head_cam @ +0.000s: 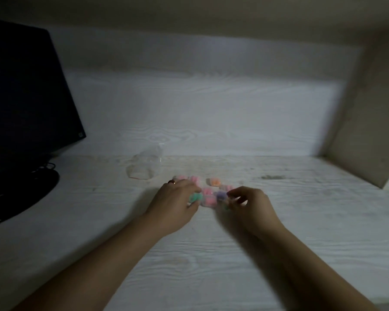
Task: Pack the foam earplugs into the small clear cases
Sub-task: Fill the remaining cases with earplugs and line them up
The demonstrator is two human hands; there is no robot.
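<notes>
Blur hides what either hand [177, 198] grips (earplugs [208, 197] smear; monitor [20, 97] cropped left).

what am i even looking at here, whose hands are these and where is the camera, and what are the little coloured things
There is no machine here. It is one picture from a camera worn on a person's head, looking forward and down, so the two bare arms reaching in from the bottom are the wearer's own.

The left hand and the right hand meet over a small cluster of pastel pieces on a pale wood-grain desk. These look like foam earplugs, some seemingly in small clear cases: green, pink, purple and orange. The picture is blurred, so I cannot tell which sit inside cases.

The left fingers touch the green one; the right fingertips are curled by the purple one, but what they hold is unclear.

Behind lies a crumpled clear plastic bag; at left stands a dark monitor.
</notes>
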